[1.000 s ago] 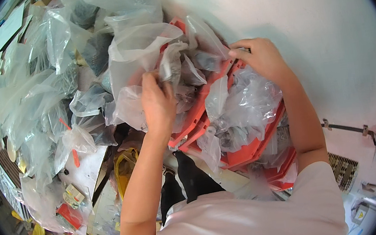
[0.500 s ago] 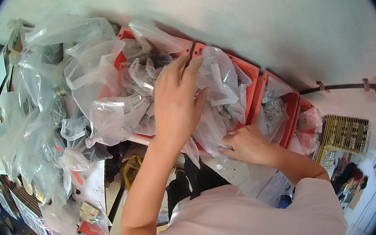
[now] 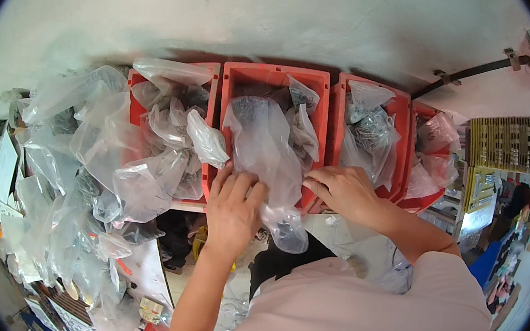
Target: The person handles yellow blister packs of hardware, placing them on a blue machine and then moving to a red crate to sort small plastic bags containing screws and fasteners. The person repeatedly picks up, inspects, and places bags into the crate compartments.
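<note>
A red plastic bin (image 3: 317,81) stands in the middle of a row against the wall. A long clear plastic bag (image 3: 266,149) lies in it and droops over its front edge between my hands. My left hand (image 3: 234,212) has bent fingers hooked at the bin's front left corner. At the front right corner my right hand (image 3: 346,192) closes its fingers and thumb on the edge; its fingertips are partly hidden. Smaller bags (image 3: 304,131) sit along the bin's right side. Just beyond my left fingers, a small filled bag (image 3: 207,139) leans over the left bin's side.
More red bins flank it, the left bin (image 3: 212,72) and the right bin (image 3: 403,105), both holding bagged metal parts. Many clear bags (image 3: 52,211) heap on the table at left. A rack of brass-coloured strips (image 3: 502,144) stands at right, and a wall (image 3: 299,15) rises behind.
My left hand has come down from over the bins to the middle bin's front edge. My right hand has shifted to its front right corner. The view has turned, showing the bins more fully.
</note>
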